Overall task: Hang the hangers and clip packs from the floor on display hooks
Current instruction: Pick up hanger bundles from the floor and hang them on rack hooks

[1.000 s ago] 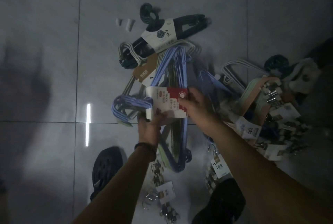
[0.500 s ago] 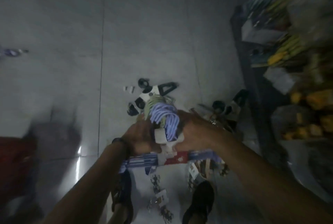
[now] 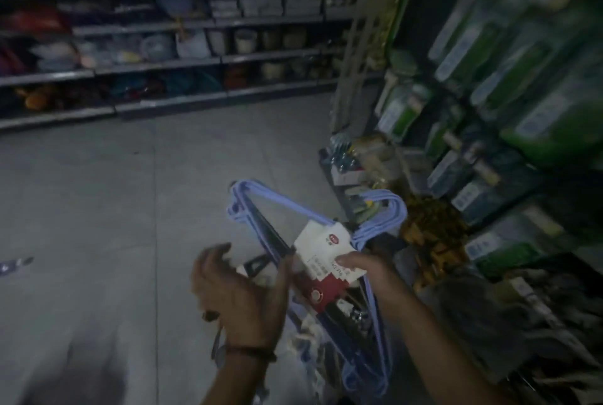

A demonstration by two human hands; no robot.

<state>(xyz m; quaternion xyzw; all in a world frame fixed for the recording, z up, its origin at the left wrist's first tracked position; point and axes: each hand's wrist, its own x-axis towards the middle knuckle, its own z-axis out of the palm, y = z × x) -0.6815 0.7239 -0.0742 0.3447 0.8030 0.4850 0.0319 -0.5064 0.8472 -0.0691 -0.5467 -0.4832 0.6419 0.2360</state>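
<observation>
A pack of light blue hangers (image 3: pixel 243 205) bound by a white and red paper label (image 3: pixel 321 246) is held up at waist height, its hooks (image 3: pixel 393 209) pointing towards the rack on the right. My right hand (image 3: pixel 362 266) grips the pack at the label, thumb on top. My left hand (image 3: pixel 238 290) is beside the label's left edge, fingers loosely bent against it and thumb lifted off. More hangers and packs show dimly below the hands (image 3: pixel 329 352). The view is dark and blurred.
A display rack (image 3: pixel 489 143) with hanging green and dark packaged goods fills the right side, close to the pack. Across the grey tiled floor (image 3: pixel 98 209) runs a long shelf unit (image 3: pixel 163 62) of household goods. A small object lies on the floor at far left (image 3: pixel 14 264).
The view has swung up from the floor pile to the aisle and rack. The blue hanger pack has risen with the hands, and my left hand has loosened from it.
</observation>
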